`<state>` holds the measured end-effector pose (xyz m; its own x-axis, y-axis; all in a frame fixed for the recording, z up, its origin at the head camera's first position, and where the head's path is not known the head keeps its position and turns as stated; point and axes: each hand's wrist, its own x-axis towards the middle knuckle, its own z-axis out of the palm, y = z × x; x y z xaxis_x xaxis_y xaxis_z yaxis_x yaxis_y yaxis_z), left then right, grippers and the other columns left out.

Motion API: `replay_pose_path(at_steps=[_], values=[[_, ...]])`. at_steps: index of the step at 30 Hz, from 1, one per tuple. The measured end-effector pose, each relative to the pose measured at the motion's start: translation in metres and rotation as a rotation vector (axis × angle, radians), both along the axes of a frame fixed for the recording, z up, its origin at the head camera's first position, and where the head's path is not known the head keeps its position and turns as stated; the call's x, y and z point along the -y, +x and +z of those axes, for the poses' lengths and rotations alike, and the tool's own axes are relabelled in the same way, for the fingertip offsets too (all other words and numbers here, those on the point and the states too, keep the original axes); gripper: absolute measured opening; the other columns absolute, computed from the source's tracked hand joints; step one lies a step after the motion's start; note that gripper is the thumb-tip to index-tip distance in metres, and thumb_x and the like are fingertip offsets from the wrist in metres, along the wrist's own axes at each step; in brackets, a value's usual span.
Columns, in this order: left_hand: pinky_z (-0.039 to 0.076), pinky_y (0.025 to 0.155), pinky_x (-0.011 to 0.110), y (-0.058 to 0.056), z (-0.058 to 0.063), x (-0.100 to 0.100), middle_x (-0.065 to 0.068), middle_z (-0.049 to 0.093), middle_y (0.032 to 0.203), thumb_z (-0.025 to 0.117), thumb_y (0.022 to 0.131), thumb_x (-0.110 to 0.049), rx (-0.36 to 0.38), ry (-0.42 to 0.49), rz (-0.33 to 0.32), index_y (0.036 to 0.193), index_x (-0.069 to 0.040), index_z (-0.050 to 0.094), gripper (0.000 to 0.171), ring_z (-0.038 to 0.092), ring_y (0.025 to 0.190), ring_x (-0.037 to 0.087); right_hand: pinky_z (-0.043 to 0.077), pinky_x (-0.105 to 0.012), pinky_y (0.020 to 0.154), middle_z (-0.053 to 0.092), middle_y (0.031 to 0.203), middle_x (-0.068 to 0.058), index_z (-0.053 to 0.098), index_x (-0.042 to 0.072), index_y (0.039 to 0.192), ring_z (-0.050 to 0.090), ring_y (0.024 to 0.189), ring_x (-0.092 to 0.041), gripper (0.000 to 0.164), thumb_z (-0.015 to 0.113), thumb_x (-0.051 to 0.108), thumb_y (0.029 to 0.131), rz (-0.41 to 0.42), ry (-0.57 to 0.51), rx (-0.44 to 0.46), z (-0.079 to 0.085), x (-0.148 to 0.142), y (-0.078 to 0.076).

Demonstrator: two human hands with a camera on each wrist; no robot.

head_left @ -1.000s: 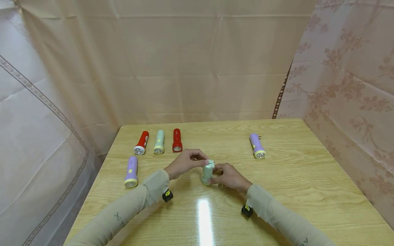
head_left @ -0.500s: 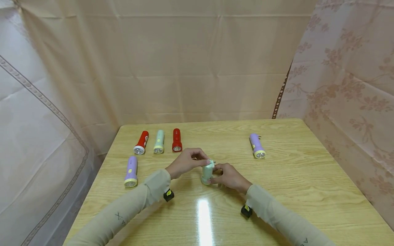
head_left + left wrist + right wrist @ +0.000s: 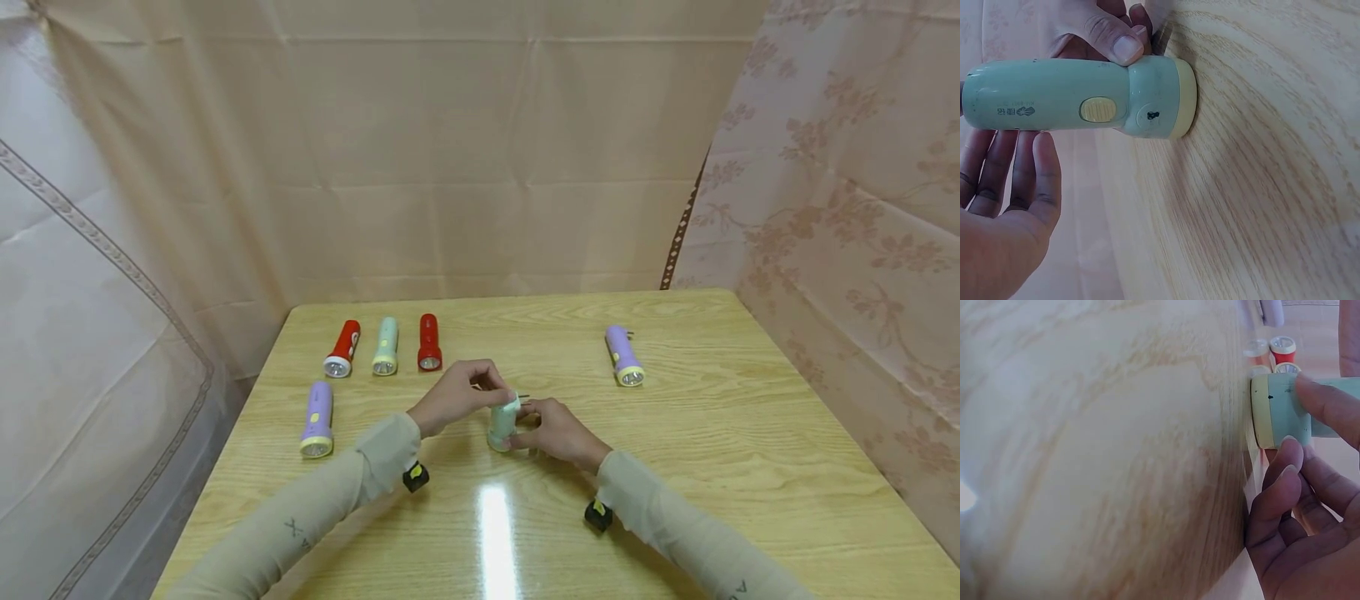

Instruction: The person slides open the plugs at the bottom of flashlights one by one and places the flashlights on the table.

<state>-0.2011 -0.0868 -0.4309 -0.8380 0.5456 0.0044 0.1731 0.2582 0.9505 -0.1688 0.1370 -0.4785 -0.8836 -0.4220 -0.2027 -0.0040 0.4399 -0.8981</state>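
Note:
A mint-green flashlight point(image 3: 502, 427) stands upright, lens end down, at the middle of the table. My right hand point(image 3: 558, 433) grips its lower part from the right, with the thumb near the wide head. At the top end, my left hand point(image 3: 459, 396) holds on with thumb and fingers. Thin metal prongs point(image 3: 523, 397) stick out to the right from that end. In the left wrist view, the flashlight point(image 3: 1047, 94) shows its cream slide switch point(image 3: 1097, 109) and cream rim. The left thumb's contact at the top is mostly cut off there.
At the back left lie a red-and-white flashlight point(image 3: 345, 346), another mint-green one point(image 3: 386, 343) and a red one point(image 3: 429, 340). A purple flashlight point(image 3: 318, 417) lies left of my left hand; another purple one point(image 3: 624, 354) lies back right. Curtains surround the wooden table point(image 3: 712, 400).
The metal prongs at the flashlight's top have come further into view, pointing right. My left hand has shifted slightly at the top; the right hand keeps its grip.

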Motion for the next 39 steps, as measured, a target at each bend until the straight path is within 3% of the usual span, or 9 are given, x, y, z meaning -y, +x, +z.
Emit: replay_pose_path(at_steps=[6,15,23,39], values=[[0.052,0.082,0.038,0.003,0.0,0.002,0.001,0.072,0.099,0.078,0.094,-0.033,-0.026,-0.01,-0.001,0.097,-0.017,0.072,0.017,0.063,0.091,0.023,0.054,-0.036,0.067,0.068,0.12,-0.008,0.074,0.012,0.122,0.064,0.087,-0.021,0.044,0.088,0.028,0.083,-0.005,0.005,-0.007,0.001,0.001,0.001],[0.054,0.089,0.041,0.007,-0.005,0.014,-0.005,0.071,0.105,0.077,0.095,-0.035,-0.15,-0.016,-0.022,0.105,-0.022,0.073,0.017,0.066,0.098,0.017,0.052,-0.036,0.074,0.068,0.119,-0.005,0.074,0.016,0.123,0.062,0.096,-0.022,0.042,0.087,0.03,0.085,0.013,0.019,-0.048,0.001,0.003,0.003],[0.054,0.09,0.051,0.011,-0.01,0.018,-0.008,0.07,0.11,0.086,0.087,-0.028,-0.218,0.013,-0.065,0.114,-0.023,0.071,0.031,0.066,0.097,0.017,0.053,-0.037,0.069,0.068,0.117,-0.006,0.073,0.016,0.125,0.063,0.089,-0.022,0.043,0.086,0.028,0.086,0.035,0.014,-0.067,0.005,0.002,0.005],[0.055,0.09,0.046,0.017,-0.017,0.015,-0.011,0.068,0.111,0.084,0.089,-0.026,-0.322,0.0,-0.029,0.117,-0.02,0.071,0.031,0.064,0.097,0.014,0.052,-0.033,0.061,0.067,0.118,-0.006,0.073,0.02,0.125,0.061,0.076,-0.018,0.041,0.085,0.029,0.087,0.053,0.044,-0.101,0.002,0.002,0.004]])
